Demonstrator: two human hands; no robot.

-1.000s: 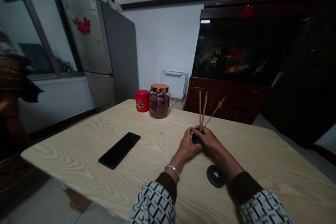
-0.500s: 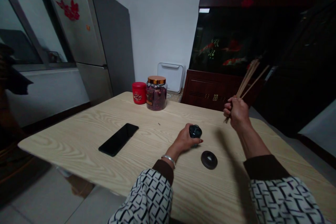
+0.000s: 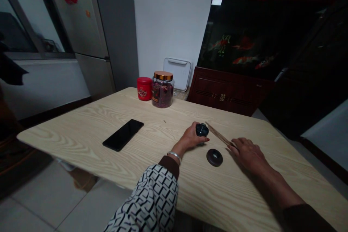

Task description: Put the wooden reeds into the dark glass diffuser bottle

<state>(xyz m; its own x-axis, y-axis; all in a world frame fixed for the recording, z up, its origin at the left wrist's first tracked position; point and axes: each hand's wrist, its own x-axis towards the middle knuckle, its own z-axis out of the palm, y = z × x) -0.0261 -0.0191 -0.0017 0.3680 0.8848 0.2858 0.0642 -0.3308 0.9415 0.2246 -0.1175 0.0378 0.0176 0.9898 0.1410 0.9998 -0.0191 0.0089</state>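
Note:
My left hand [image 3: 190,138] is wrapped around a small dark round holder [image 3: 202,129] standing on the light wooden table [image 3: 114,163]. My right hand [image 3: 248,151] lies flat on the table with fingers stretched out, its fingertips on the near end of several thin wooden sticks [image 3: 217,135] that lie flat, pointing toward the holder. A dark round lid [image 3: 214,157] with a pale centre rests on the table between my two hands.
A black phone [image 3: 123,140] lies face up to the left. A red tin [image 3: 144,88] and a glass jar with a copper lid [image 3: 162,94] stand at the table's far edge. A fridge [image 3: 92,32], a white box [image 3: 178,79] and a fish tank on a dark cabinet [image 3: 239,54] line the wall.
My right hand lifted the sticks out of the holder, swung them up to the right, then brought them down flat onto the table. The left hand stayed on the holder.

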